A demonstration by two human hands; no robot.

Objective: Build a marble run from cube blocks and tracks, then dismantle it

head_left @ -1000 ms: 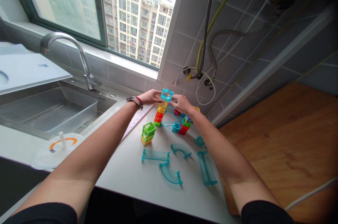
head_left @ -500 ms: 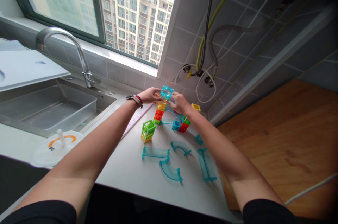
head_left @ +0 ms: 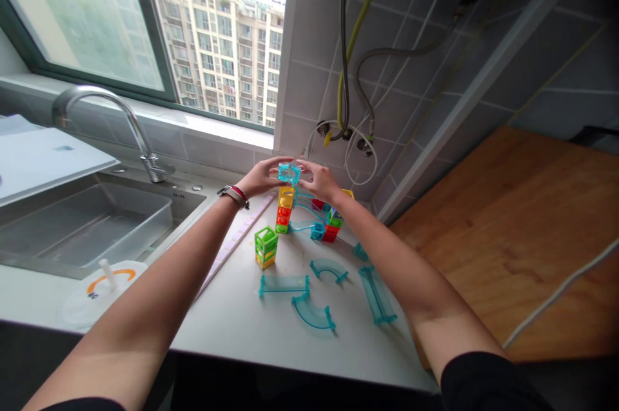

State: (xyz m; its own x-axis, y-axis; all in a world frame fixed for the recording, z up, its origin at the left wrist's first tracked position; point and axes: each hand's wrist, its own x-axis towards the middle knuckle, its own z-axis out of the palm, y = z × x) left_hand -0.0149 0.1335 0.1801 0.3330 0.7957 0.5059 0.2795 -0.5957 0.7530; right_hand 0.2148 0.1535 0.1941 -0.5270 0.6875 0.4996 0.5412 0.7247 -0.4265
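The left hand (head_left: 261, 177) and right hand (head_left: 319, 181) are grasping the blue block (head_left: 289, 173) above the tower (head_left: 284, 212); it is looking light, stiff and slightly slippery, its opposite sides offering the best hold.

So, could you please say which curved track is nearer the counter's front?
The lower curved track in the picture, bowing downward; the other, bowing upward, lies farther back.

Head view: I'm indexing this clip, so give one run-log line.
left hand, right hand: hold turquoise piece | piece: above yellow-topped block stack | counter: curved tracks
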